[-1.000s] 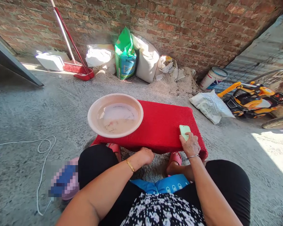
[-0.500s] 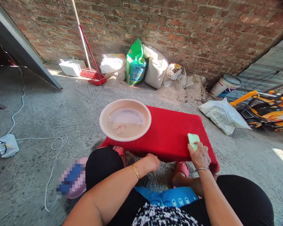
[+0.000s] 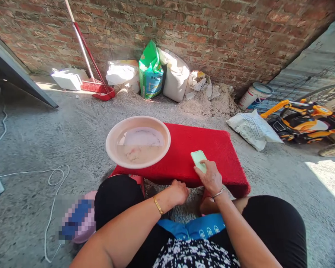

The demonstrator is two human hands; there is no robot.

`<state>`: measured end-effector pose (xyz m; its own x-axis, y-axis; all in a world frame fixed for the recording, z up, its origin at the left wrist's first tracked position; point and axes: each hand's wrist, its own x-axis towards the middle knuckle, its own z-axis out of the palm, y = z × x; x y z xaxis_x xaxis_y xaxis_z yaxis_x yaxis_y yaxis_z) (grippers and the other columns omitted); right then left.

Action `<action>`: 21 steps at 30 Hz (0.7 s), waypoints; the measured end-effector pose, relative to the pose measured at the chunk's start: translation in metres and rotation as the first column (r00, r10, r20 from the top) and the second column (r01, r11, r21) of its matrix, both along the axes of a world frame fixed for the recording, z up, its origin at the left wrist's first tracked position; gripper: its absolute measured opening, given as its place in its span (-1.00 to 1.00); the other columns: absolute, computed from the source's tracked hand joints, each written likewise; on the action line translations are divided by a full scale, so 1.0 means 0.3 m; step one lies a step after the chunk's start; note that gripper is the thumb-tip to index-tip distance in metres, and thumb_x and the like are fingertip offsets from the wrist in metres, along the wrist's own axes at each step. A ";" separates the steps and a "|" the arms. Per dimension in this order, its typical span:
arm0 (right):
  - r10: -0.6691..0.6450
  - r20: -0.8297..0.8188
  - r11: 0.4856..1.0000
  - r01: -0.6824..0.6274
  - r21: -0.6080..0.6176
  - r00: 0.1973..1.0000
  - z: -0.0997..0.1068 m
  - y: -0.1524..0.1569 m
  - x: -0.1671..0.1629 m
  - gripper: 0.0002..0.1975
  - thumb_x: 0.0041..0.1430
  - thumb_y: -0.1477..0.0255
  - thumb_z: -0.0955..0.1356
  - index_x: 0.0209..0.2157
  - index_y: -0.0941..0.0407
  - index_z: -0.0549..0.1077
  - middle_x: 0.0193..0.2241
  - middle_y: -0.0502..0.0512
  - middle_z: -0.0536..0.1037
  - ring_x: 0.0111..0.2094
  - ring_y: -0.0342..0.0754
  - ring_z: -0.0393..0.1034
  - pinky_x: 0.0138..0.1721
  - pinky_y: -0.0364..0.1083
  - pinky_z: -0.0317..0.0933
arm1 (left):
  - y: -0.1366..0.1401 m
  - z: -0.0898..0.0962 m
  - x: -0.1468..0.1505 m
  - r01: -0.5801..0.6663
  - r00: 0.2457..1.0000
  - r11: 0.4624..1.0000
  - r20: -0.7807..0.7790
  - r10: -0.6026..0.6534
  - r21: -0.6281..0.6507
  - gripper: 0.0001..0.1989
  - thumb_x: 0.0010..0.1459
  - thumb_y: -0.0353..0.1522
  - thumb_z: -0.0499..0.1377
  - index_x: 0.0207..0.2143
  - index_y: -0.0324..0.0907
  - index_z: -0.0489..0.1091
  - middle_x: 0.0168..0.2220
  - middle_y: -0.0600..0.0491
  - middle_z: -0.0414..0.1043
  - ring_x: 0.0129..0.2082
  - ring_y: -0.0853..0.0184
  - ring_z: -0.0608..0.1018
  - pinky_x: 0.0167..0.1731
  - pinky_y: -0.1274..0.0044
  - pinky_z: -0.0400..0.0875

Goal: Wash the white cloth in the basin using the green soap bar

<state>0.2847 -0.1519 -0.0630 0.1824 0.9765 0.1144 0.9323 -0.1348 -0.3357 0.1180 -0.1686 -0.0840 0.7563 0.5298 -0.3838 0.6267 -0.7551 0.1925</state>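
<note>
A red plush cover lies over a low bench in front of my knees. At its left end sits a wide pale pink basin holding shallow water, with something small and blurry at the bottom. My right hand grips the lower part of a pale green smartphone, which lies flat on or just above the red cover near the front edge. My left hand is curled closed by the bench's front edge. Its fingertips are turned away, so whatever they hold, if anything, is hidden.
On the floor to my left are a pink tub, partly blurred out, and a loose white cable. A broom and red dustpan, a green sack and white sacks line the brick wall. A toy excavator stands right.
My right hand has moved left along the bench with the smartphone, toward the middle. My left hand stays by the front edge. The view has shifted slightly to the right.
</note>
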 end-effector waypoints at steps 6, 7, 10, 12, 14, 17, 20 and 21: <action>0.122 0.043 0.990 -0.118 -0.082 0.992 -0.012 -0.002 -0.057 -0.64 0.16 0.14 0.31 -0.05 -0.02 0.39 -0.20 0.08 0.37 -0.22 -0.04 0.34 -0.35 -0.16 0.14 | 0.011 0.037 0.016 -0.005 0.995 0.998 -0.095 0.000 -0.057 -0.70 0.16 -0.45 0.08 -0.06 -0.27 0.44 -0.09 -0.23 0.48 -0.09 0.11 0.53 -0.16 0.33 0.39; 0.056 0.050 0.993 -0.051 -0.103 0.997 -0.010 -0.006 -0.002 -0.64 0.17 0.13 0.31 -0.04 -0.03 0.39 -0.19 0.08 0.37 -0.22 -0.03 0.35 -0.34 -0.15 0.15 | 0.011 0.044 0.019 -0.015 0.995 0.998 -0.098 0.010 -0.059 -0.70 0.16 -0.45 0.07 -0.07 -0.27 0.45 -0.09 -0.24 0.47 -0.09 0.10 0.53 -0.16 0.33 0.39; -0.222 0.071 0.962 0.231 -0.147 0.972 0.006 -0.030 0.220 -0.58 0.17 0.07 0.27 -0.01 -0.03 0.39 -0.16 0.10 0.37 -0.17 0.02 0.36 -0.26 -0.07 0.20 | 0.009 0.054 0.023 -0.030 0.994 0.997 -0.107 0.021 -0.075 -0.70 0.16 -0.45 0.07 -0.07 -0.26 0.46 -0.10 -0.26 0.47 -0.10 0.10 0.54 -0.16 0.31 0.39; -0.414 0.094 0.891 0.424 -0.161 0.905 0.022 -0.051 0.358 -0.53 0.15 0.04 0.27 0.00 -0.01 0.39 -0.13 0.15 0.37 -0.14 0.07 0.35 -0.19 0.00 0.21 | 0.007 0.054 0.019 -0.028 0.993 0.997 -0.113 0.020 -0.077 -0.69 0.16 -0.46 0.06 -0.06 -0.27 0.45 -0.09 -0.26 0.47 -0.09 0.09 0.53 -0.15 0.30 0.39; -0.548 0.110 0.814 0.559 -0.157 0.829 0.035 -0.069 0.439 -0.50 0.14 0.02 0.26 0.01 0.01 0.39 -0.11 0.20 0.37 -0.11 0.12 0.34 -0.16 0.05 0.21 | 0.006 0.051 0.012 -0.026 0.993 0.997 -0.115 0.017 -0.071 -0.68 0.17 -0.46 0.04 -0.05 -0.28 0.44 -0.08 -0.25 0.47 -0.08 0.09 0.53 -0.14 0.29 0.39; -0.509 0.075 0.854 0.514 -0.078 0.858 0.036 -0.083 0.413 -0.51 0.15 0.04 0.26 -0.01 0.03 0.39 -0.12 0.20 0.38 -0.10 0.12 0.33 -0.14 0.05 0.21 | 0.011 0.054 0.003 -0.013 0.993 0.998 -0.118 0.005 -0.066 -0.68 0.17 -0.46 0.03 -0.06 -0.26 0.44 -0.09 -0.22 0.47 -0.08 0.10 0.53 -0.14 0.31 0.40; -0.237 0.017 0.971 0.238 -0.004 0.971 0.019 -0.076 0.262 -0.56 0.15 0.08 0.28 -0.04 0.04 0.40 -0.16 0.15 0.38 -0.15 0.05 0.34 -0.21 -0.04 0.22 | 0.021 0.075 0.004 0.076 0.996 0.989 -0.040 -0.082 -0.130 -0.70 0.17 -0.38 0.08 -0.05 -0.21 0.43 -0.09 -0.18 0.47 -0.12 0.12 0.55 -0.20 0.36 0.43; -0.148 0.008 0.989 0.148 -0.004 0.989 0.013 -0.070 0.210 -0.57 0.16 0.09 0.29 -0.04 0.04 0.40 -0.16 0.13 0.37 -0.17 0.02 0.34 -0.24 -0.06 0.22 | 0.025 0.086 0.007 0.118 0.993 0.982 0.018 -0.117 -0.150 -0.70 0.17 -0.34 0.08 -0.05 -0.19 0.42 -0.10 -0.15 0.48 -0.14 0.13 0.56 -0.23 0.39 0.43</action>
